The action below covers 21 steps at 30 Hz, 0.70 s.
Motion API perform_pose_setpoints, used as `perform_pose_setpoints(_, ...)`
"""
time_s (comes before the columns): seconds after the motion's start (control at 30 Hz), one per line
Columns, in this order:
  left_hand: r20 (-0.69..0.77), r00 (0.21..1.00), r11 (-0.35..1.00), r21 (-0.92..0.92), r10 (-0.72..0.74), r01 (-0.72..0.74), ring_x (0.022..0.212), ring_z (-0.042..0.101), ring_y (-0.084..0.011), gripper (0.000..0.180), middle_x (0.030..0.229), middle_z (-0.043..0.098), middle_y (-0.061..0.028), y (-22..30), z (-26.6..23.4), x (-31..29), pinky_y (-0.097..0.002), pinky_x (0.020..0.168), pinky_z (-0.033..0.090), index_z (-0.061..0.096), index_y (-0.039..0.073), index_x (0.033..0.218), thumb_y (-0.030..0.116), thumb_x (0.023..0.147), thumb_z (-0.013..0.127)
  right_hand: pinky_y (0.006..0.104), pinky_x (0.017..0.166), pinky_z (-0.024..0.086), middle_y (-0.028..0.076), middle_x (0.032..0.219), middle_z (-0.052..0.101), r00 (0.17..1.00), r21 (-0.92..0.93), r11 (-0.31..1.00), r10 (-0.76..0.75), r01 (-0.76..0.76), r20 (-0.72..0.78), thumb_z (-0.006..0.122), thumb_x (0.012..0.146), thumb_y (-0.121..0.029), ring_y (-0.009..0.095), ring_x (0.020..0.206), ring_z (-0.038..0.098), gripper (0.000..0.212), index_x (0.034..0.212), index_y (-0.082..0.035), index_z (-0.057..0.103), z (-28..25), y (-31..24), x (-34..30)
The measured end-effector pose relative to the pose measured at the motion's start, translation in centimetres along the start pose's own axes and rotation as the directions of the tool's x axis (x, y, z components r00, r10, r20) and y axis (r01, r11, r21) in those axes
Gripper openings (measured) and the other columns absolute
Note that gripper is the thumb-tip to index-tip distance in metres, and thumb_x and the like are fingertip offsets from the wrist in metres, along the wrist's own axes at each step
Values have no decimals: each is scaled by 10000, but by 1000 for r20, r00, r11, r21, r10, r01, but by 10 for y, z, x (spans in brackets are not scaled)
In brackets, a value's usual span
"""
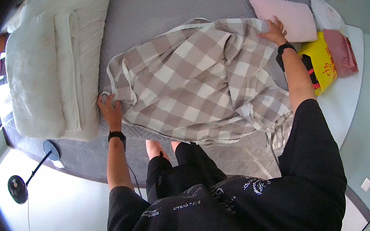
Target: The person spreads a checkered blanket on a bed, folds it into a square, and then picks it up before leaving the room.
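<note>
The checked sheet (176, 79) lies rumpled across the middle of the bed (153, 4), and the step in hand appears to be handling it at two opposite ends. The left hand (109, 112) is at the sheet's left end, beside the white quilt (35, 78); its fingers bend over the cloth, but whether they pinch it I cannot tell. The right hand (275, 34) is at the sheet's far right corner, its fingers released and spread apart, reaching to the side of the pink pillow (286, 17).

As I judge it, a next move calls for a sure hold on each end and a level pull, since the middle is creased, one deep fold runs toward the right part, and the cloth bunches toward the bed's near right corner. Soft and loose, it would likely drag into new wrinkles if only one side were tugged.

The widest open room is toward the bed's far edge, beyond the sheet. On the left, the folded quilt leaves a bare strip that narrows toward the left hand. On the right, the pillow crowds the far corner, and past the bed's right edge a white table (353, 90) carries a yellow bag (324, 66). The near edge offers little room, with the person's legs (154, 149) close against the sheet.
</note>
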<state>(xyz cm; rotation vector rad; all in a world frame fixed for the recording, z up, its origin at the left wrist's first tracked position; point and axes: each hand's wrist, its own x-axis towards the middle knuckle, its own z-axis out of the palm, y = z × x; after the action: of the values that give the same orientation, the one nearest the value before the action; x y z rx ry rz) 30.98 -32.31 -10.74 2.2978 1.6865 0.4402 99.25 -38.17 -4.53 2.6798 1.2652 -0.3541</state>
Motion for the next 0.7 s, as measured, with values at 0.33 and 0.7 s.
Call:
perform_pose_setpoints(0.33,-26,730,479,-771,-683,420,815,519,-129,187,873,562,-40,-6,-62,16,-280,723,412,525,7,983,124,840,497,259,539,382,6,620,525,757,675,642,-625,363,188,591,680,-78,105,584,460,93,695,-18,521,-105,-28,-93)
perform_pose_setpoints(0.7,721,671,-39,-686,-174,727,1061,489,-266,518,1100,531,-96,-54,-158,-115,-323,982,342,471,-24,1124,-54,607,455,374,698,440,122,991,562,323,335,639,-691,693,647,609,671,-220,301,827,561,250,884,-96,562,-42,-36,-292)
